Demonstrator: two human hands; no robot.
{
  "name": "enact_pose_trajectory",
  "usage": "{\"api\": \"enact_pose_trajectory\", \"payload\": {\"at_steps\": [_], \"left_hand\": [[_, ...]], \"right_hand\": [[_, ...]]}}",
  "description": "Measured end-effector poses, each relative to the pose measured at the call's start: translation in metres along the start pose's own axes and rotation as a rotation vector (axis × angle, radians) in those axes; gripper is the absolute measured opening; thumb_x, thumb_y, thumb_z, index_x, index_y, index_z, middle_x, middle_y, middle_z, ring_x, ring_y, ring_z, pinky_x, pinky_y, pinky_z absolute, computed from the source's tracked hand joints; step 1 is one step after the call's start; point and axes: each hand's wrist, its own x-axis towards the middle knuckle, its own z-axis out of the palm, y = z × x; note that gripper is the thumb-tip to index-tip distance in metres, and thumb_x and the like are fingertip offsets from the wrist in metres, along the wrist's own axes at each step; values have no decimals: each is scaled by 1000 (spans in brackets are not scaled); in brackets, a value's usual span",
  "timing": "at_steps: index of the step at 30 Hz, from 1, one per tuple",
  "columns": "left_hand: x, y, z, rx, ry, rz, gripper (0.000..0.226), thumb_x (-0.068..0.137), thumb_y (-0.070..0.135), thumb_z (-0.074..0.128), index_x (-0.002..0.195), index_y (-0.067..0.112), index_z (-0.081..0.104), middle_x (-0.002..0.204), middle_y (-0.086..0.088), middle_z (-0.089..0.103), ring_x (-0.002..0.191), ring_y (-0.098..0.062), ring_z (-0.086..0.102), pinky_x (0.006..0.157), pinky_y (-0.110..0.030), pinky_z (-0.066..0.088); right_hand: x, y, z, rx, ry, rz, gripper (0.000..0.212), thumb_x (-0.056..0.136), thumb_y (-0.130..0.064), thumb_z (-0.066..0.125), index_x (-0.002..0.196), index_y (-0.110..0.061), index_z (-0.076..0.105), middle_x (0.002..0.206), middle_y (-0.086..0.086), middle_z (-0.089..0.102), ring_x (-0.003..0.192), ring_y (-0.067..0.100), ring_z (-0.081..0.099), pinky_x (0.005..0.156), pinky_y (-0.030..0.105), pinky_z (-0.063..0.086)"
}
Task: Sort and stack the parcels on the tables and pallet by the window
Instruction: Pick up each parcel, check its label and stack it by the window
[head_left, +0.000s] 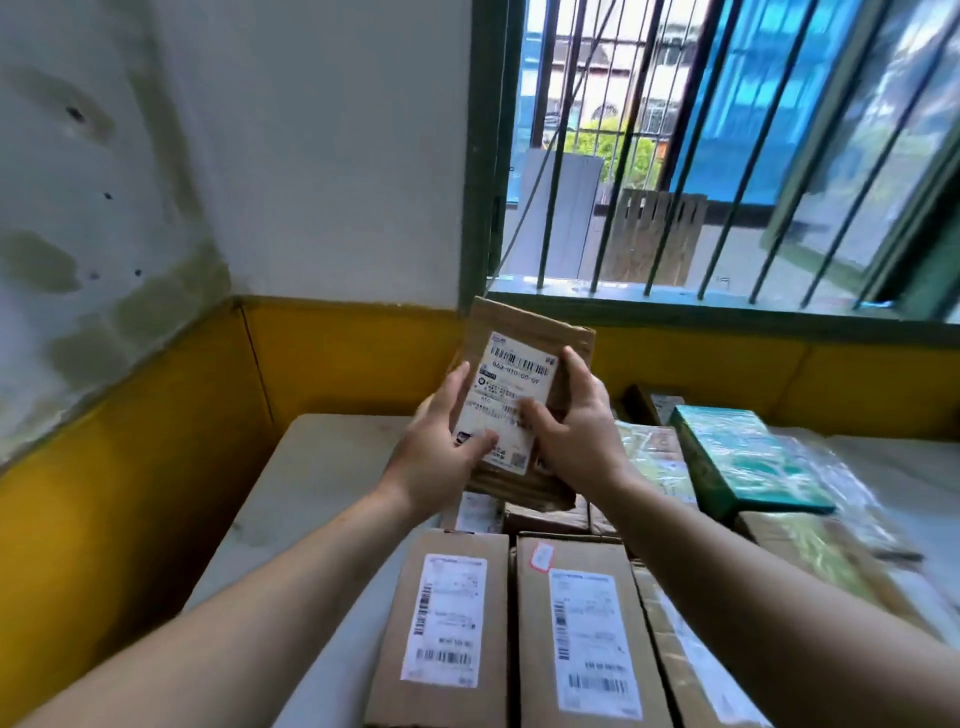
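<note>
A small flat cardboard parcel (519, 332) with a white shipping label is held up in the air above the table, label facing me. My left hand (441, 447) grips its left edge, thumb on the label. My right hand (571, 426) grips its right edge, thumb pressing the label's middle. Below, two long brown boxes (447, 623) (587, 634) with white labels lie side by side on the white table (322, 483). A green box in clear wrap (748, 457) lies to the right on other wrapped parcels.
A yellow-and-white wall corner borders the table at left and behind. A barred window (701, 156) with a green frame is behind the table. More cardboard and plastic-wrapped parcels (810, 551) crowd the right side. Bare tabletop shows at left.
</note>
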Motion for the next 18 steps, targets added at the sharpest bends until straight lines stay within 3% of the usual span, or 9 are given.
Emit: {"api": "enact_pose_trajectory", "payload": {"at_steps": [4, 9, 12, 18], "left_hand": [[-9, 39, 40, -98, -108, 73, 69, 92, 21, 61, 145, 42, 21, 137, 0, 44, 111, -20, 58, 77, -34, 60], [-23, 92, 109, -108, -202, 219, 69, 91, 14, 61, 145, 40, 28, 136, 9, 35, 116, -17, 50, 75, -24, 59], [-34, 128, 162, -122, -284, 280, 69, 89, 13, 63, 143, 42, 30, 134, 12, 36, 117, -17, 51, 76, -29, 60], [-78, 214, 303, -106, -459, 401, 77, 84, 21, 68, 148, 35, 28, 148, 8, 32, 135, -16, 36, 104, -42, 45]], "right_hand": [[-26, -5, -63, -89, 105, -6, 71, 91, -35, 66, 149, -41, 25, 125, -5, 49, 104, 14, 62, 64, 23, 60], [-65, -6, -152, -257, 239, -14, 69, 92, -34, 65, 150, -37, 27, 130, -3, 47, 110, 12, 55, 85, 28, 55], [-94, 0, -219, -374, 309, 49, 75, 93, -38, 63, 154, -31, 21, 138, 2, 43, 117, 15, 49, 96, 34, 50], [-177, 25, -380, -490, 449, 212, 77, 94, -44, 59, 155, -33, 14, 146, 3, 39, 127, 22, 46, 101, 37, 47]]}}
